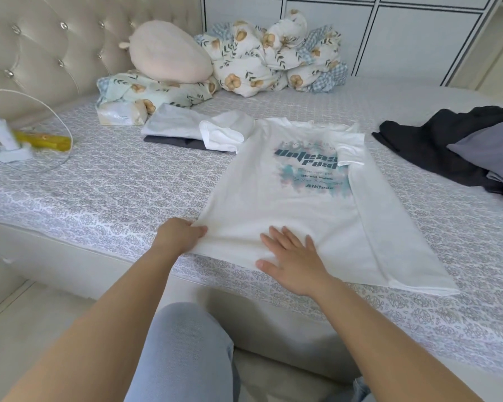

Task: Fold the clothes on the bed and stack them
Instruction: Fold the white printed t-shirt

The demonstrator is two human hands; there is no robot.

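A white T-shirt (288,204) with a teal print lies flat on the bed (114,192), its right side and sleeve folded inward. My left hand (180,235) pinches the shirt's lower left corner at the hem. My right hand (291,256) lies flat on the lower part of the shirt, fingers spread. Behind the shirt's left sleeve sits a small stack (174,132): a pale folded garment on a dark grey one. A loose heap of black and grey clothes (453,152) lies at the right.
A floral duvet (276,59) and a pink plush pillow (169,53) are piled by the tufted headboard. A tissue pack (119,113), a yellow tube (45,140) and a white charger with cable (3,134) lie at the left. My knee (186,352) is below the bed edge.
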